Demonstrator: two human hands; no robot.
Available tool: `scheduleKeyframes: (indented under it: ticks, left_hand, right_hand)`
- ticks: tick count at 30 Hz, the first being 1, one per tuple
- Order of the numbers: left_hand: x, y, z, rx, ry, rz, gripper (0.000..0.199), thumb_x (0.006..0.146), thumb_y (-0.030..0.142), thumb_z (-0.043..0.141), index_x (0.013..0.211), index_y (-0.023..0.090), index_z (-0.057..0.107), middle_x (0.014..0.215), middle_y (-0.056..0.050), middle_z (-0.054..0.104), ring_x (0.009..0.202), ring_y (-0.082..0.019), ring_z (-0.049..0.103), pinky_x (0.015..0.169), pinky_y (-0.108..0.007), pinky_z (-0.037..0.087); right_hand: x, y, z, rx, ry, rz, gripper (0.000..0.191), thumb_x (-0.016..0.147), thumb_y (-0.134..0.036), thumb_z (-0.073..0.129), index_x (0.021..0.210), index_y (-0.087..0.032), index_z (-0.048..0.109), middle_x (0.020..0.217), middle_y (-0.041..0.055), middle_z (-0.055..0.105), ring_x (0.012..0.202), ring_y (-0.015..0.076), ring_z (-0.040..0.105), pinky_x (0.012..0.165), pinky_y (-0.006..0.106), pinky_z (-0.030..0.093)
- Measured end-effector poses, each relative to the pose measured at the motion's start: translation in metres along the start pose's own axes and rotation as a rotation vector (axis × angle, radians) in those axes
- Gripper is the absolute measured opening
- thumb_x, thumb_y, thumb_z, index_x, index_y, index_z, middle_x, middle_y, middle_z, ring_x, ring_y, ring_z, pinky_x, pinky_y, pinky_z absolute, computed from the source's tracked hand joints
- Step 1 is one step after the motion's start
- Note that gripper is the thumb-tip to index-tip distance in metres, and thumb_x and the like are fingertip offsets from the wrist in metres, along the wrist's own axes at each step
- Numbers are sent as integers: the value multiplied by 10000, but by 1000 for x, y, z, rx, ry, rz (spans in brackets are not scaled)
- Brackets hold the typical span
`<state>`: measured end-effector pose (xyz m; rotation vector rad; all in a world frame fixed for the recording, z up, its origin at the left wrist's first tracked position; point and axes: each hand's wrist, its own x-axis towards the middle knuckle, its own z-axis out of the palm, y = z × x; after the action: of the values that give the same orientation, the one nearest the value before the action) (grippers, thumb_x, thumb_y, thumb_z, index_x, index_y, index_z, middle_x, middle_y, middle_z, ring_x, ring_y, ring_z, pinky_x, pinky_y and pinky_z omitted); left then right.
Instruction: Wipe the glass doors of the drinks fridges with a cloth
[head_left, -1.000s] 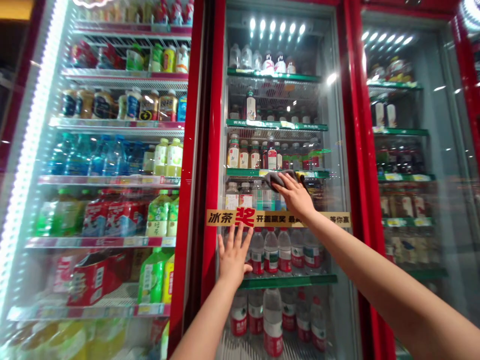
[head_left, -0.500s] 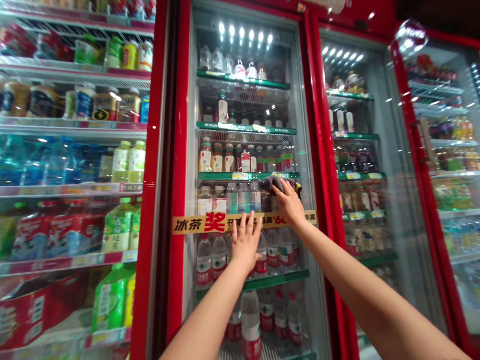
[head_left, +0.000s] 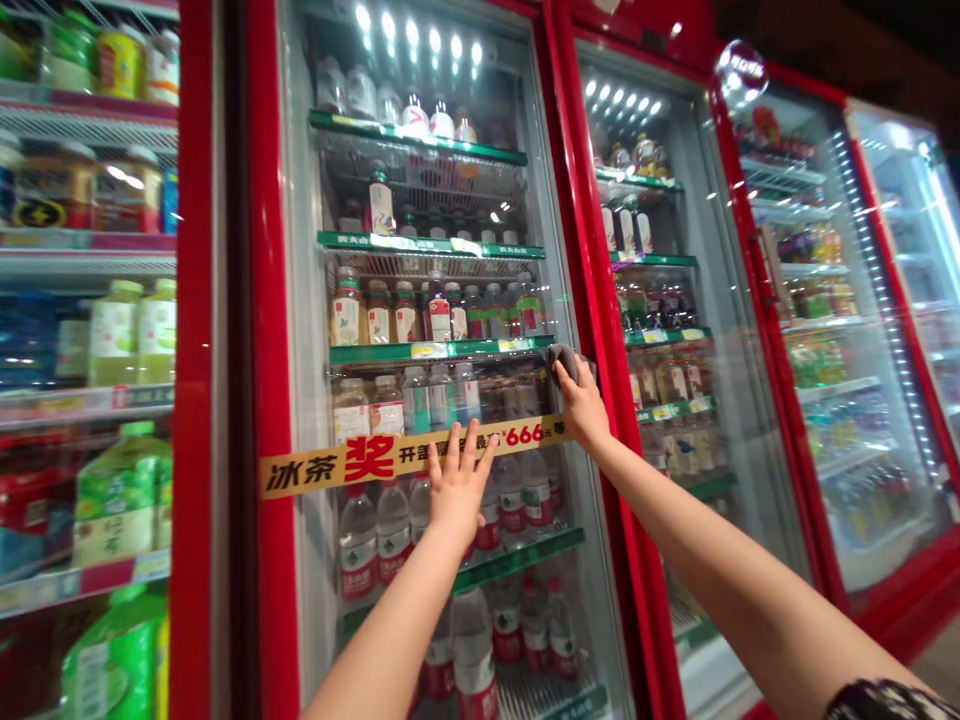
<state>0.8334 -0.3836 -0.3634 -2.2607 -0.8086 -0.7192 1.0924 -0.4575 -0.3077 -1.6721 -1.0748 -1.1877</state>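
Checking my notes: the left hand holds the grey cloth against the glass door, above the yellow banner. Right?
No: the right hand holds the grey cloth against the glass door, above the yellow banner, as the head view shows.

Right now the right hand (head_left: 581,405) is pressing a grey cloth (head_left: 568,362) to the glass door (head_left: 300,250), a green shelf (head_left: 472,352) just left of the fingers, red frame (head_left: 616,430) just right of them! The left hand (head_left: 455,495) is flat on the glass, fingers spread over a yellow banner (head_left: 360,455), water bottles (head_left: 358,545) below them!
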Motion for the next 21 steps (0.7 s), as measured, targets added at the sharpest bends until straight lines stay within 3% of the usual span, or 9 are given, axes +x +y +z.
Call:
scheduleKeyframes:
  ticks: [3, 9, 11, 14, 17, 19, 21]
  left_hand:
    - [2, -2, 2, 7, 1, -2, 1474, 448, 343, 989, 1599, 347, 68, 1675, -109, -76, 1521, -364, -175, 1204, -674, -22]
    - [4, -6, 10, -34, 26, 15, 1362, 532, 404, 943, 1594, 363, 91, 1689, -91, -40, 1535, -403, -122, 1198, -706, 16]
    - [4, -7, 10, -53, 44, 20, 1300, 572, 437, 916, 1594, 361, 116, 1693, -89, -27, 1534, -423, -111, 1190, -721, 23]
    - [4, -7, 7, -63, 50, 29, 1268, 591, 423, 905, 1595, 350, 133, 1693, -96, -19, 1536, -430, -92, 1191, -715, 19]
    - [3, -6, 1, -41, 19, 14, 1298, 568, 335, 924, 1592, 352, 126, 1686, -100, -21, 1548, -404, -55, 1204, -692, 16]
    - [2, -4, -3, -27, 3, 0, 1321, 550, 288, 933, 1589, 357, 120, 1683, -99, -20, 1553, -389, -39, 1210, -682, 19]
    - [2, -3, -6, -23, -4, -4, 1314, 555, 292, 931, 1588, 355, 122, 1683, -100, -8, 1554, -383, -34, 1211, -678, 17]
  right_hand:
    - [-7, 7, 8, 1, 20, -7, 651, 936, -72, 395, 1549, -291, 403, 1679, 70, 246, 1541, 273, 237, 1181, 461, 373]
    - [39, 7, 11, 112, 175, -34, 618, 954, -110, 369, 1533, -319, 427, 1653, 60, 316, 1549, 269, 209, 1175, 512, 374]
    - [30, 10, 14, 126, 180, -31, 623, 946, -93, 351, 1525, -303, 444, 1654, 65, 312, 1552, 271, 196, 1177, 516, 370]
    - [-10, 14, 14, 129, 140, -22, 651, 903, -56, 361, 1493, -296, 497, 1611, 52, 401, 1524, 268, 285, 1157, 498, 405]
    - [-35, 15, -3, 137, 58, -76, 618, 865, -54, 416, 1393, -306, 615, 1494, 30, 556, 1389, 263, 494, 1095, 449, 480]
    - [-28, 13, -25, 108, 26, -165, 584, 866, -65, 448, 1352, -318, 651, 1475, 12, 575, 1317, 247, 554, 1075, 410, 492]
    - [-9, 10, -47, 38, 68, -236, 563, 898, -86, 459, 1369, -343, 632, 1532, -8, 516, 1356, 236, 514, 1107, 402, 454]
